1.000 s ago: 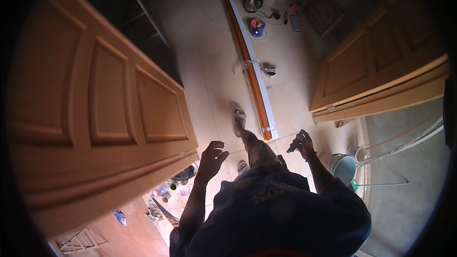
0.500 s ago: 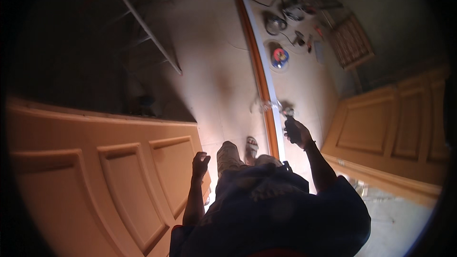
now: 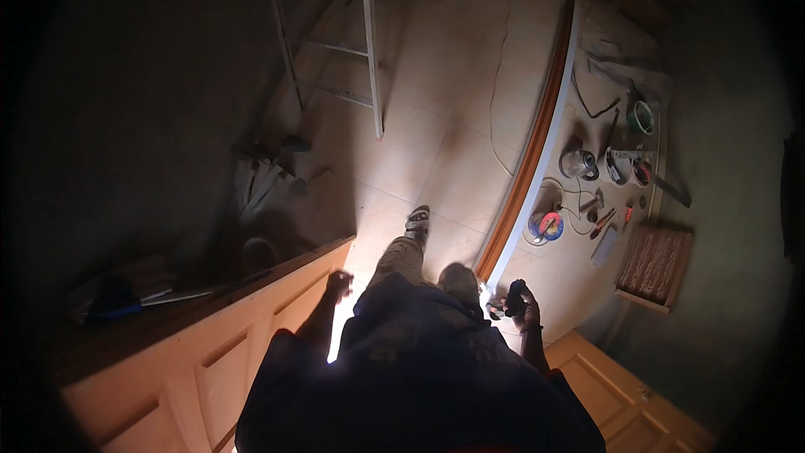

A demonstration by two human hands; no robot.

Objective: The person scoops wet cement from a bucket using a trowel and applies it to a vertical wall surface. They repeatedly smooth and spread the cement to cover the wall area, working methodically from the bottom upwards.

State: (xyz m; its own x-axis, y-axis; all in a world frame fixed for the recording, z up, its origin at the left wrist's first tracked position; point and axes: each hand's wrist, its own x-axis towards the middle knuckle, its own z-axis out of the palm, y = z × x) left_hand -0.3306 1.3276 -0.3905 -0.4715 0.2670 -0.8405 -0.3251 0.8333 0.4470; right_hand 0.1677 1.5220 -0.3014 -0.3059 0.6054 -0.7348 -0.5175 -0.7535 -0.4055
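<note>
Carrying the dark object [image 3: 514,292] well calls, I judge from my remote seat, for a steady right hand [image 3: 527,313], whose fingers I see curled around it just right of the near end of the long brown strip [image 3: 528,164]; the left hand [image 3: 339,283], half open with loosely bent fingers, looks empty beside the panelled door [image 3: 260,327]. I would set each sandalled foot [image 3: 418,222] down clear of that strip and, farther off, of the ladder [image 3: 369,50].

Ladder [image 3: 370,33], upper left | brown strip [image 3: 514,203] alongside white strip [image 3: 527,201] | wood-framed panel [image 3: 656,264], right | panelled door [image 3: 589,381], lower right
</note>
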